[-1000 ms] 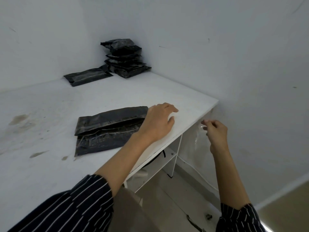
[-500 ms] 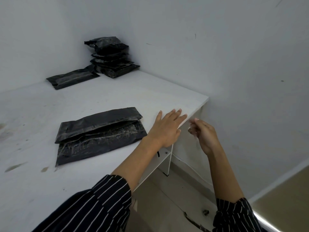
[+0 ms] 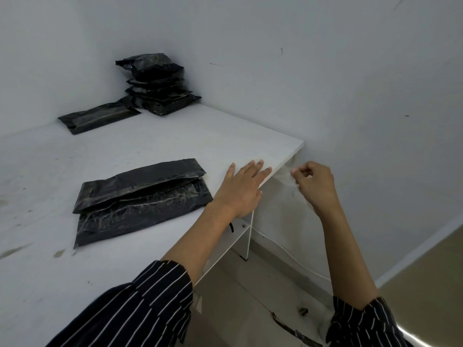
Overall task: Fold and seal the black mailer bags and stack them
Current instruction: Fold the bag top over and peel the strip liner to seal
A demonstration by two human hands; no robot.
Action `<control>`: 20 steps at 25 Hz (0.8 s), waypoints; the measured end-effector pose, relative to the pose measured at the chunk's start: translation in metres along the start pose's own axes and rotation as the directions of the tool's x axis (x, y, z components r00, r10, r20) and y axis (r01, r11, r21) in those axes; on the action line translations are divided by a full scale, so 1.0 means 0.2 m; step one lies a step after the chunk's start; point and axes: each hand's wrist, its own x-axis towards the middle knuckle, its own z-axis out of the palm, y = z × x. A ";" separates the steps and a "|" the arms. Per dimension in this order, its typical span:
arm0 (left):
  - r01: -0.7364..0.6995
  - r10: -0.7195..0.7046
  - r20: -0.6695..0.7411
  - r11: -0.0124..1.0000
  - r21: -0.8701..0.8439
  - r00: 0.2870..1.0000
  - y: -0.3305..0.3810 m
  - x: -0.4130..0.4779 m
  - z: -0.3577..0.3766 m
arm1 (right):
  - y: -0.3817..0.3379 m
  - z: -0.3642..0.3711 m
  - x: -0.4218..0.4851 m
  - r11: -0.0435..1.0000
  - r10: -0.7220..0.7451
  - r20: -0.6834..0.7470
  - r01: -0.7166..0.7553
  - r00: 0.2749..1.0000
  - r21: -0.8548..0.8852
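Note:
A folded black mailer bag lies flat on the white table, its upper flap folded down over the body. My left hand rests flat on the table near its right edge, fingers straight, just right of the bag and not touching it. My right hand hovers beyond the table edge, fingers curled, pinching a strip of clear tape that hangs by the edge. A stack of sealed black bags stands in the far corner, with one more black bag lying flat to its left.
White walls close in behind and to the right of the table. Below the table's right edge is a white shelf panel; a white cable runs along the wall base. Dark scraps lie on the tiled floor. Stains mark the table's left side.
My left hand has slid off the bag's right end toward the table edge and flattened. My right hand stays by the edge, pinching the clear tape.

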 end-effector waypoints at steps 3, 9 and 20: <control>-0.003 0.002 -0.009 1.000 -0.020 1.000 0.00 0.00 0.00 | -0.12 -0.01 -0.02 0.938 -0.161 -0.003 0.152 0.987 -0.311; 0.061 -0.153 -0.138 0.853 -0.518 0.978 0.00 -0.07 -0.07 | -0.27 0.05 -0.14 0.727 -0.319 0.082 0.299 0.944 -0.619; 0.063 -0.299 -0.012 0.239 -0.969 0.954 -0.09 -0.27 -0.47 | -0.65 -0.03 -0.28 0.899 -0.368 0.203 0.291 0.907 0.326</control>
